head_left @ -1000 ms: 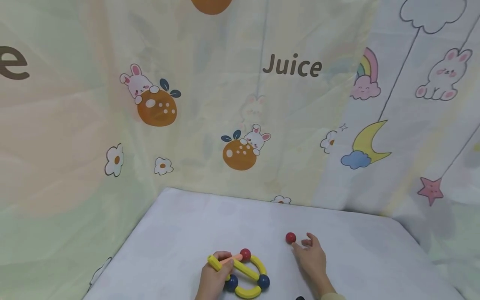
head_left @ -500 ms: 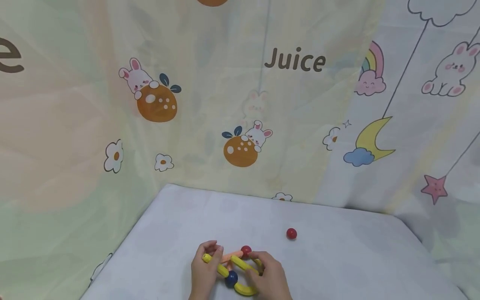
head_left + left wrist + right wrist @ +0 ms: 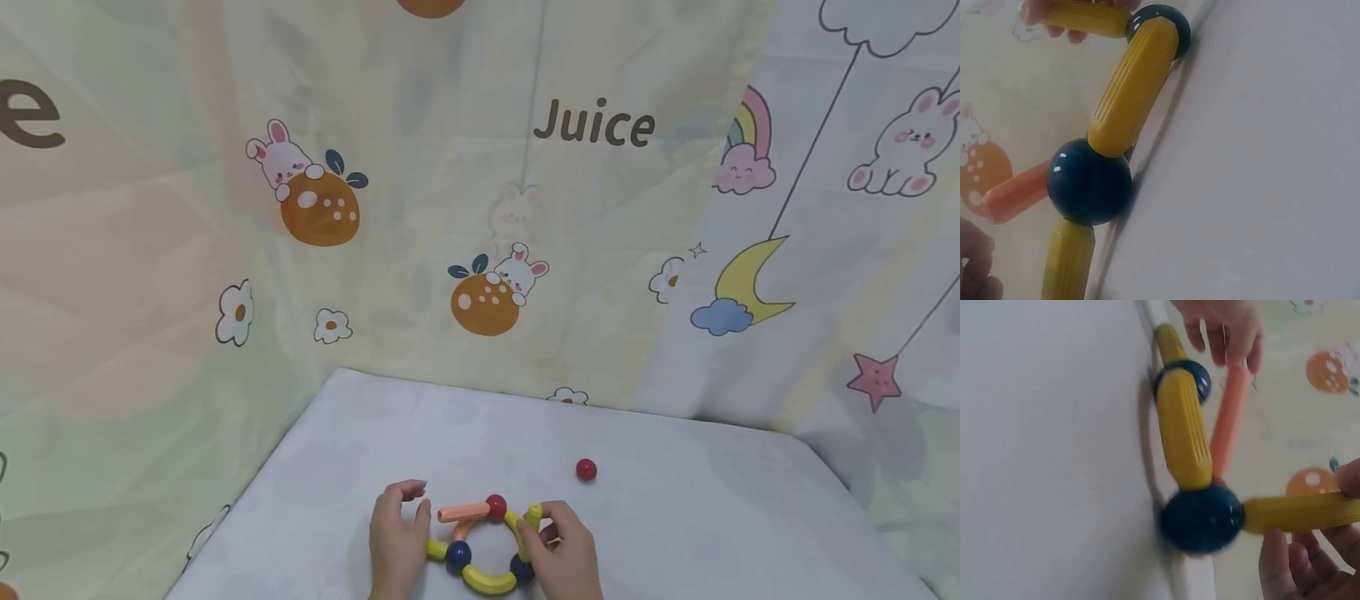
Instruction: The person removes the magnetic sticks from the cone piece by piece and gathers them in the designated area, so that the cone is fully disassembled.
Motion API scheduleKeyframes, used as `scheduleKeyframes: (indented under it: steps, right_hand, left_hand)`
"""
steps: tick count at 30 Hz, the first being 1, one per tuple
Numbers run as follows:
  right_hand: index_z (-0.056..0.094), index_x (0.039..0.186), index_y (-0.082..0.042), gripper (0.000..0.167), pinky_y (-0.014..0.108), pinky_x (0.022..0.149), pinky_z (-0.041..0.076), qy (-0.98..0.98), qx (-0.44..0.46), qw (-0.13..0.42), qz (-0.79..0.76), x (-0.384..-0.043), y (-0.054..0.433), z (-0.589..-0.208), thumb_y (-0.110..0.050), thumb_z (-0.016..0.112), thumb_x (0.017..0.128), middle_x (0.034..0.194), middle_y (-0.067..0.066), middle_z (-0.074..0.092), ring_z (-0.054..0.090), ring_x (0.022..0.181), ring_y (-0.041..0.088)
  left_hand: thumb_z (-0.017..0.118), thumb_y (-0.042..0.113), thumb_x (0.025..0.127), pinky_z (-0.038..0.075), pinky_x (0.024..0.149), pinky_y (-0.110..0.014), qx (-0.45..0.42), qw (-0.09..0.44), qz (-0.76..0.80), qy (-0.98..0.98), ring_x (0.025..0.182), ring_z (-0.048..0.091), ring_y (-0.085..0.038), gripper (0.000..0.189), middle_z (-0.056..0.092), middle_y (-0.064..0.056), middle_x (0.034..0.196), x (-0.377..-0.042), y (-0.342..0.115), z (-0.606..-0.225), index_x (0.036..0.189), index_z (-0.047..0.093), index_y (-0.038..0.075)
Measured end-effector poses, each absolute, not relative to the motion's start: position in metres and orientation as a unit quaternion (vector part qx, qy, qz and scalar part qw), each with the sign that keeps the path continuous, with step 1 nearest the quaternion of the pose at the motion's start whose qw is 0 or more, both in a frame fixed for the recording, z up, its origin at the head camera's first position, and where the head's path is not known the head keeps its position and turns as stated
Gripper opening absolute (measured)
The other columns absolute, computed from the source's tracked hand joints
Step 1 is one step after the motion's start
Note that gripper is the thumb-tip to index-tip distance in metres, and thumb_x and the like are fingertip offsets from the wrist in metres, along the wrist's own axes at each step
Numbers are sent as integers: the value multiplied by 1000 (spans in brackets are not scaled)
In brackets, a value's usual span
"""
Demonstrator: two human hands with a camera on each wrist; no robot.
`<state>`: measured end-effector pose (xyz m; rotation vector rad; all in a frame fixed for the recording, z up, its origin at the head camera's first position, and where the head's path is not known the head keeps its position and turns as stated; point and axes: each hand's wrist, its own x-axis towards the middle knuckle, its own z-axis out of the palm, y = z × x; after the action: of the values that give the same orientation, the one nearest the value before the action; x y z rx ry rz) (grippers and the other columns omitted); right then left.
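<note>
A ring of magnetic rods and balls lies on the table in the head view. Its front has a curved yellow rod (image 3: 489, 581) between two dark blue balls (image 3: 458, 557), and a red ball (image 3: 496, 506) sits at the back. A straight orange rod (image 3: 463, 512) points left from the red ball. My right hand (image 3: 566, 550) pinches a straight yellow rod (image 3: 1300, 512), which stands up from the right blue ball (image 3: 1202, 519). Left of the ring, my left hand (image 3: 399, 537) holds nothing, its fingers loosely bent near a short yellow rod (image 3: 437, 550).
A loose red ball (image 3: 587, 470) lies behind and right of the ring. The white table (image 3: 675, 517) runs back to a printed fabric wall (image 3: 405, 250) with rabbits and oranges on it.
My right hand has come from beside the loose red ball to the ring and tilted the straight yellow rod upright. My left hand has let go of the left yellow rod, which now lies lower.
</note>
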<state>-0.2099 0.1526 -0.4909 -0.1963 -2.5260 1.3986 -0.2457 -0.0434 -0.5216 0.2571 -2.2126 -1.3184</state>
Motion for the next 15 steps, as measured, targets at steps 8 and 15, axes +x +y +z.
scheduleKeyframes:
  steps: [8,15]
  right_hand:
    - [64,107,-5,25,23,51,34,-841,-189,128,491,-205,190,-497,-15,73,86,75,3,50,42,64,16]
    - [66,108,-7,28,24,51,39,-862,-71,-6,503,-211,208,-519,-19,75,85,82,-1,57,48,62,14]
  left_hand:
    - [79,3,78,54,75,-28,-80,305,-440,-841,85,55,-3,28,58,16,96,-229,-30,-511,94,66,22]
    - [82,8,74,50,73,-22,-265,310,-418,-812,84,59,-1,29,63,19,96,-232,-27,-524,97,70,20]
